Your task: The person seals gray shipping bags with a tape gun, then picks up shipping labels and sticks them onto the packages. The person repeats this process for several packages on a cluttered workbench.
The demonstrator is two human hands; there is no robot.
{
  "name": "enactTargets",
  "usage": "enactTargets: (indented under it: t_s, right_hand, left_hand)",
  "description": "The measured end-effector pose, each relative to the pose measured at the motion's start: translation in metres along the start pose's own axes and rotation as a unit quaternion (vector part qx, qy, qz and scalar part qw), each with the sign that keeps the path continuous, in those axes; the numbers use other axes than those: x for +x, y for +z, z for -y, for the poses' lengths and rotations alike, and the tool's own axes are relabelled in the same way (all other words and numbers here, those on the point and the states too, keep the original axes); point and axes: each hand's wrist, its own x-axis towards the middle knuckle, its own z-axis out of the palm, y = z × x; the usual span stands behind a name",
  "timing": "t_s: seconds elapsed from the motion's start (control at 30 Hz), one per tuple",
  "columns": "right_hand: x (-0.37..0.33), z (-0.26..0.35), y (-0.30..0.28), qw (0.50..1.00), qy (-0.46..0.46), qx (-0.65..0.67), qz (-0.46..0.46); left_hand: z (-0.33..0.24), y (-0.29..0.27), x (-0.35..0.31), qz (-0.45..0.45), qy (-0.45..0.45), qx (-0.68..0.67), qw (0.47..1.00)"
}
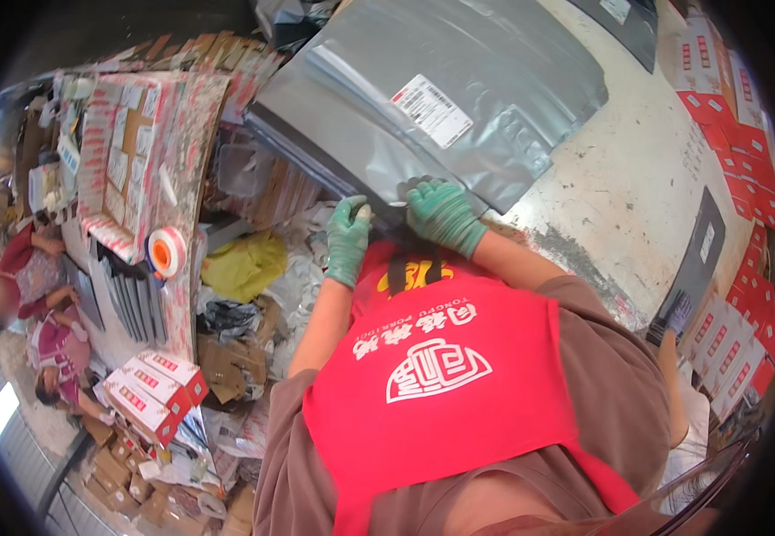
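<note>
The grey poly mailer (513,76) lies at twelve to one o'clock on the worn worktable (598,174), its near edge reaching almost to the apron (441,357); a white shipping label (432,110) sits on its upper face, so the labelling of this piece looks done; the film around it is creased and loose, and I judge the handling of the near edge to be midway, with both hands there; whether the mailer is sealed, or holds anything, I cannot tell.

The left hand (348,239), green-gloved, is at about ten o'clock from centre, fingers and thumb bunched narrow at the dark near edge; the right hand (444,214), gloved alike, is at half past one, fingers curled at the same edge; whether either pinches the film is hidden.

A dark labelled mailer (696,250) lies at three o'clock, another dark mailer (624,27) at half past one; both bear labels, so they look equally far along in that respect; red-and-white cartons (723,179) are piled beyond at two to four o'clock; a tape roll (167,253) hangs at nine, well apart from the hands.
</note>
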Motion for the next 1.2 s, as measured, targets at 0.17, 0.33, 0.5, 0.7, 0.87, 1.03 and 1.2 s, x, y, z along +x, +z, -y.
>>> enactTargets:
  t_s: [0.17, 0.33, 0.5, 0.7, 0.87, 1.03, 1.2]
  right_hand:
    - [-0.003, -0.018, -0.022, 0.984, 0.092, 0.141, 0.065]
    - [-0.009, -0.039, -0.029, 0.848, 0.302, 0.434, 0.048]
    - [-0.013, -0.072, -0.031, 0.833, 0.346, 0.429, 0.05]
    - [-0.024, -0.102, -0.066, 0.766, 0.434, 0.475, -0.017]
    - [-0.01, -0.081, -0.141, 0.914, 0.279, 0.054, -0.291]
    - [0.054, -0.008, -0.123, 0.968, 0.179, 0.117, -0.13]
    - [0.061, -0.07, -0.037, 0.942, 0.183, -0.281, 0.019]
  left_hand:
    - [-0.01, -0.011, -0.005, -0.086, -0.041, -0.046, 0.994]
    - [-0.021, -0.011, -0.001, -0.081, -0.058, -0.063, 0.993]
    - [-0.019, 0.023, 0.029, 0.05, 0.2, 0.166, 0.964]
    - [-0.085, 0.106, 0.043, 0.174, 0.371, 0.557, 0.722]
    - [-0.076, 0.13, 0.065, 0.169, 0.433, 0.563, 0.684]
    - [-0.039, 0.157, 0.096, 0.056, 0.477, 0.477, 0.736]
    - [-0.1, 0.049, 0.085, 0.29, 0.445, 0.347, 0.773]
